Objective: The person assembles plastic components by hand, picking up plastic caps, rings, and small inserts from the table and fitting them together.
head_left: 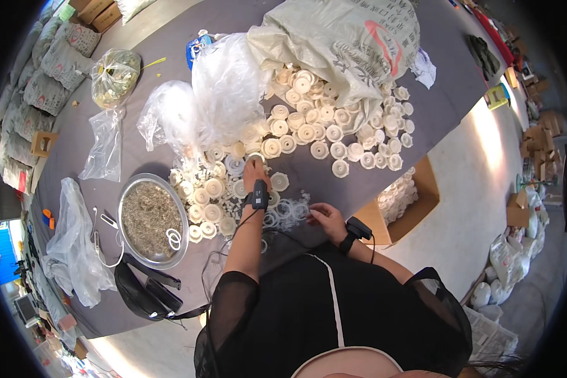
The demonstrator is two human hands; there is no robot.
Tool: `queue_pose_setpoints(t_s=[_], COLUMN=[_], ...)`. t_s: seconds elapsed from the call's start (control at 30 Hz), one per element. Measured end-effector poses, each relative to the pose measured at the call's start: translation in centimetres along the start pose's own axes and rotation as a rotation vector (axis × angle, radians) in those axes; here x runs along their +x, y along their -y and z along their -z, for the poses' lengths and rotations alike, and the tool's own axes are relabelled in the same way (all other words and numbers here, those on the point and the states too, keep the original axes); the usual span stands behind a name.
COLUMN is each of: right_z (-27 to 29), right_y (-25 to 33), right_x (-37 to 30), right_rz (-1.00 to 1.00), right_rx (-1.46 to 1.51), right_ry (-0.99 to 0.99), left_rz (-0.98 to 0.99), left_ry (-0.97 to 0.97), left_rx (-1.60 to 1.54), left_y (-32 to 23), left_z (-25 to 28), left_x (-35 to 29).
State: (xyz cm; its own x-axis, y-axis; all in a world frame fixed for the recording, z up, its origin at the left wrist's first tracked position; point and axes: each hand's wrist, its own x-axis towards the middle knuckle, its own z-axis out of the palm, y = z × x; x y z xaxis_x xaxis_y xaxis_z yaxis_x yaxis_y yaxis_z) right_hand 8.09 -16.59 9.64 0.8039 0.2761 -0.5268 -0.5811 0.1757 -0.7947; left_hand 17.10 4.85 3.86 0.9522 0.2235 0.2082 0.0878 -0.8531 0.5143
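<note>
My left hand (257,174) reaches into the heap of cream round plastic parts (214,187), its fingers closed on the edge of one cream round plastic part (255,156). By the table's near edge, my right hand (328,220) has thumb and fingertips pinched together at the right end of a small pile of clear plastic rings (290,213). Anything between those fingertips is too small to make out. Each wrist wears a black strapped device with a cable.
A metal tray (184,217) of small greyish pieces stands left, with a black waist bag (146,291) nearer me. Clear plastic bags (228,88) and a large woven sack (343,47) lie beyond the heap. Right of the table, a cardboard box (427,198) holds cream parts.
</note>
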Motion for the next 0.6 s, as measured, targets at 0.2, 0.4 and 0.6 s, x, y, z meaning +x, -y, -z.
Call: queue_pose_setpoints(t_s=[0.2, 0.4, 0.6], right_z=[1.5, -1.4, -4.7], right_y=[0.8, 3.0, 3.9], right_x=[0.0, 1.5, 2.4], right_rz=[0.011, 0.112, 0.129], right_rx=[0.01, 0.023, 0.028], right_ry=[-0.028, 0.091, 0.239], left_rz=[0.011, 0.498, 0.745], left_ry=[0.105, 0.198, 0.375], left_rx=[-0.175, -1.001, -1.577], left_y=[1.3, -1.3, -5.4], left_z=[1.1, 2.8, 6.6], left_x=[-1.2, -4.4, -7.3])
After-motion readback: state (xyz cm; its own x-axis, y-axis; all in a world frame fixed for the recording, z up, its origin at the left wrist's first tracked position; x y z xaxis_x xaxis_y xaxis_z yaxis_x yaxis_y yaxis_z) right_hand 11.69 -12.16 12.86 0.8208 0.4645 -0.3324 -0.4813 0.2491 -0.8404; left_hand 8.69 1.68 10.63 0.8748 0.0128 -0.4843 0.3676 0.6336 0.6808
